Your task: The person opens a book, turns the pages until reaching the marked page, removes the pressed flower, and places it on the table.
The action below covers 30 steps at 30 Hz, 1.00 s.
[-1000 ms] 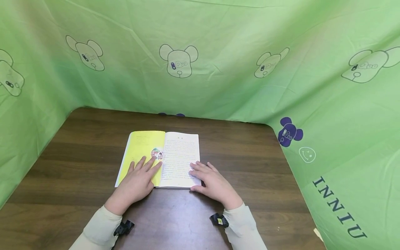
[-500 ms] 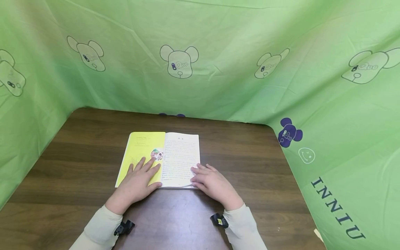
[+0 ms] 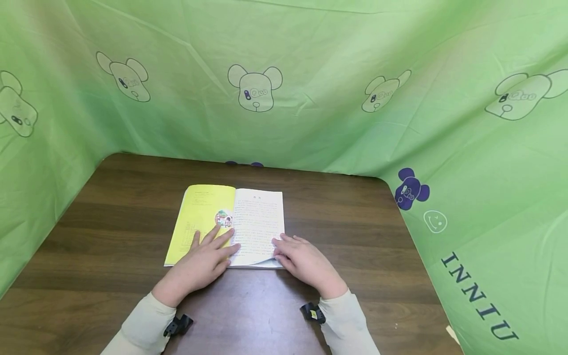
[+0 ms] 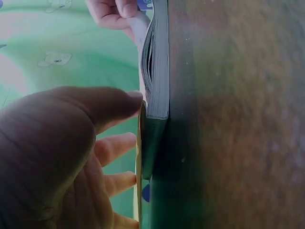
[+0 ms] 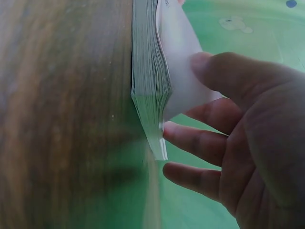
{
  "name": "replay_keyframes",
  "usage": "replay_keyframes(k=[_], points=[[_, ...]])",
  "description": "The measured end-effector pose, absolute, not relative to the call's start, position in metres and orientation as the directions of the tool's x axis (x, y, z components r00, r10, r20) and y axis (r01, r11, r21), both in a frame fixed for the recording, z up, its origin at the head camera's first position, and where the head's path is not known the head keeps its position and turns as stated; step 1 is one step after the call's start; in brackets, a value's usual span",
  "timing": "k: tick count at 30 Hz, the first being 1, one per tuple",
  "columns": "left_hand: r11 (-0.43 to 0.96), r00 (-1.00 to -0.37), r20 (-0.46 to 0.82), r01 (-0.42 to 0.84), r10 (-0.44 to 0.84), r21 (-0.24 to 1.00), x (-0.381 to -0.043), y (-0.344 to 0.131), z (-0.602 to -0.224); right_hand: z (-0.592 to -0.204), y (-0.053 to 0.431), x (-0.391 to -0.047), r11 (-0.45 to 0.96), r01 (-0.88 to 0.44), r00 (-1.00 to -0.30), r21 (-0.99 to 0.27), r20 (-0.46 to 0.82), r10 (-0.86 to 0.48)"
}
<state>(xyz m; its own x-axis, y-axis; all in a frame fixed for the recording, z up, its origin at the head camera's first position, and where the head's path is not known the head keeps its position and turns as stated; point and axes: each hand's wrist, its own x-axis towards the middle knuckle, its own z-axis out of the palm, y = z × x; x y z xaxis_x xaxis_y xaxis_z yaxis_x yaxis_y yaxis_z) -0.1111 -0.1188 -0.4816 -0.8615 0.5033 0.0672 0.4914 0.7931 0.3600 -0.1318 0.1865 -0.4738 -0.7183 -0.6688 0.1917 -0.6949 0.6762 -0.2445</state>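
An open book (image 3: 257, 212) lies on the table, its left side a yellow page (image 3: 199, 207) with a small round picture, its right side white and printed. My left hand (image 3: 199, 261) rests spread over the yellow page's lower part, with fingertips reaching across the fold. At the lower right corner, my right hand (image 3: 306, 261) pinches a lifted page (image 5: 183, 76) between thumb and forefinger; the right wrist view has it bent up from the thick page block (image 5: 150, 57). The other right fingers are near the book's edge.
The brown wooden table (image 3: 355, 222) extends around the book. Green cloth (image 3: 310, 133) printed with bear heads hangs behind and along both sides. Black wrist devices (image 3: 179, 325) sit at both cuffs.
The right thumb has moved under the page corner, which has come up off the book. The left hand has shifted slightly right, its fingertips now over the fold.
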Motion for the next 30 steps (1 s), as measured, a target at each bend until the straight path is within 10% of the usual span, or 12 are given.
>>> replay_keyframes(k=[30], points=[[0.853, -0.913, 0.112, 0.408, 0.393, 0.325, -0.111, -0.105, -0.482, -0.472, 0.188, -0.137, 0.718, -0.665, -0.721, -0.208, 0.431, -0.543]])
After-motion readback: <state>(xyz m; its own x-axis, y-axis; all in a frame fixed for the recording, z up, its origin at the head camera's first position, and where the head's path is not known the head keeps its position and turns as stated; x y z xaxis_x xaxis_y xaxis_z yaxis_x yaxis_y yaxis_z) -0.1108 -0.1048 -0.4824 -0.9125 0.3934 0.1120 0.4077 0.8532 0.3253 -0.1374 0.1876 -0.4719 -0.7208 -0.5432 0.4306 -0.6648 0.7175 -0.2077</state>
